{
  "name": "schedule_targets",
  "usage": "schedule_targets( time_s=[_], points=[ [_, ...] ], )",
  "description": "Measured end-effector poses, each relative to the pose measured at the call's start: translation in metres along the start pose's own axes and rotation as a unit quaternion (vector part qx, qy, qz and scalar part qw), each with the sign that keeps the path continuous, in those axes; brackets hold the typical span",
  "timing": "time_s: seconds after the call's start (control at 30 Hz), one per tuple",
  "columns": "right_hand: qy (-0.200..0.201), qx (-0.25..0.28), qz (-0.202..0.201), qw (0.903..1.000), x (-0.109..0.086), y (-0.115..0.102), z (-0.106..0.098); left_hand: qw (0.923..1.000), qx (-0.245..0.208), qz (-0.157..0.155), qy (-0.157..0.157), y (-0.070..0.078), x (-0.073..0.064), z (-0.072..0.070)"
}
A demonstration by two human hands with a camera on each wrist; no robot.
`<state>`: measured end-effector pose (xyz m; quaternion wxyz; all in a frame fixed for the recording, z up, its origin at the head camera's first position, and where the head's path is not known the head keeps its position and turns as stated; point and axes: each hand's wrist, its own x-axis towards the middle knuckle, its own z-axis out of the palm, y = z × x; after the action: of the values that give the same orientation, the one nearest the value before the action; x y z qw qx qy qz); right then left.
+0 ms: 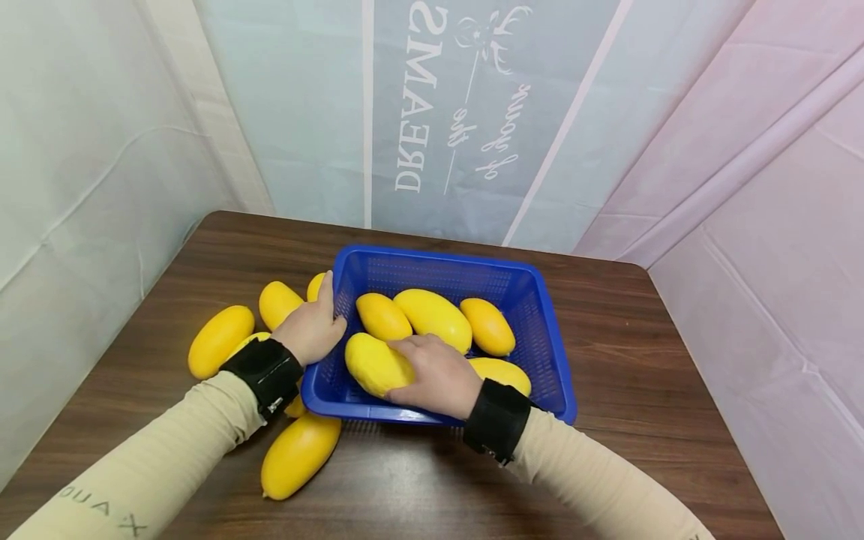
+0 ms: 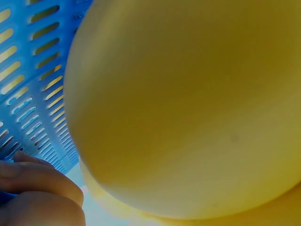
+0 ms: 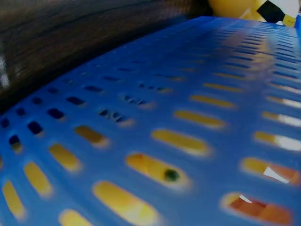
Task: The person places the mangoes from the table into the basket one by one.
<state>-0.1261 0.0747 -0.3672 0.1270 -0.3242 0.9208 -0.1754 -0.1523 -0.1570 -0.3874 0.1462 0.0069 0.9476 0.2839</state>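
Note:
A blue plastic basket (image 1: 445,259) with slotted walls stands on the table, with several yellow mangoes inside. My left hand (image 1: 310,330) grips its left rim, and in the left wrist view the fingers (image 2: 44,188) bend over the blue edge. Low inside the basket's front left, my right hand (image 1: 439,375) holds a yellow mango (image 1: 373,365), thumb toward the front. Behind it lie a small mango (image 1: 383,316), a longer one (image 1: 432,313) and another (image 1: 487,327). A further mango (image 1: 502,373) is partly covered by the right wrist. The basket wall (image 3: 141,117) fills the right wrist view.
Left of the basket, several mangoes lie on the brown wooden table (image 1: 607,360), among them one at far left (image 1: 221,341) and one nearer the front (image 1: 300,456). A mango (image 2: 188,103) fills most of the left wrist view. A printed curtain (image 1: 304,112) hangs behind.

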Motion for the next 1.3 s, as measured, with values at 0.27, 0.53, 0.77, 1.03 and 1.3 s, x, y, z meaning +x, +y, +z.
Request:
schedule_targets(
  time_s=[0.27, 0.53, 0.77, 1.03, 1.3],
  points=[
    [-0.004, -0.008, -0.017, 0.9998, 0.005, 0.003, 0.008, 1.0, -0.001, -0.003, -0.002, 0.0, 0.0, 0.0],
    [-0.004, -0.028, -0.027, 0.9992, 0.005, 0.001, 0.011, 1.0, 0.001, 0.001, -0.001, 0.001, -0.001, 0.001],
    [0.002, -0.054, -0.028, 0.9982, 0.006, -0.001, 0.013, 1.0, 0.006, 0.004, 0.002, -0.001, 0.001, 0.001],
    [-0.007, -0.048, -0.014, 0.9987, 0.006, -0.001, 0.013, 1.0, 0.005, 0.0, -0.001, -0.002, 0.001, 0.001],
    [-0.007, -0.038, -0.011, 0.9992, 0.002, 0.002, 0.009, 1.0, 0.006, 0.002, 0.002, -0.001, 0.0, 0.0]
  ],
)
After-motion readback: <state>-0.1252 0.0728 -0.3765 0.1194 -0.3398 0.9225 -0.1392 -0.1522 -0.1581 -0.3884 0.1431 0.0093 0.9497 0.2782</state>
